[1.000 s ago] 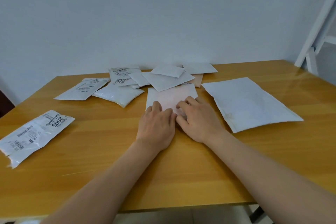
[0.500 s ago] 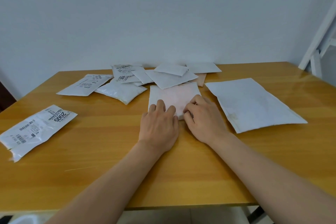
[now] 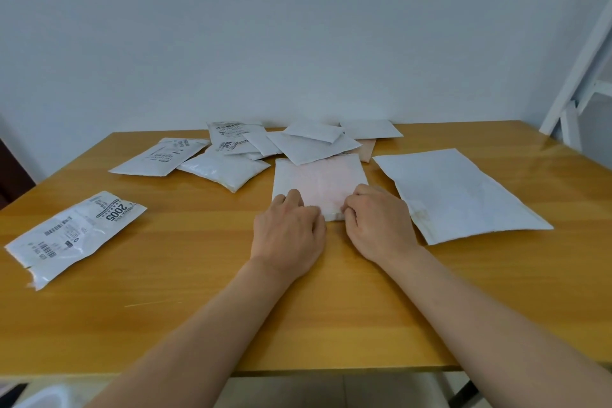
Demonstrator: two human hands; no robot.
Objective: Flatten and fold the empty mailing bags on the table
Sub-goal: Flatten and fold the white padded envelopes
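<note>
A: So, what is biggest on the wooden surface (image 3: pixel 185 275)?

B: Largest is the big white mailer (image 3: pixel 463 195), lying flat at the right, just beside the right hand. Next comes the loose heap of bags (image 3: pixel 298 144) at the far edge near the wall, overlapping one another, some with printed labels up.

A: And the one being worked on?

B: That is the pinkish folded bag (image 3: pixel 321 180), flat in the middle of the surface, its far edge tucked under the heap. Off to the left, well apart, lies a crumpled labelled bag (image 3: pixel 73 235) marked 2005.

A: How do the hands stand?

B: Both sit on the near edge of the folded bag, close to each other. On the left hand (image 3: pixel 288 232) the grip is not closed: the fingers lie fairly straight, pressing down on the bag's near left corner. On the right hand (image 3: pixel 377 222) the fingers are curled over the bag's near right corner, and the grip appears to pinch that edge
</note>
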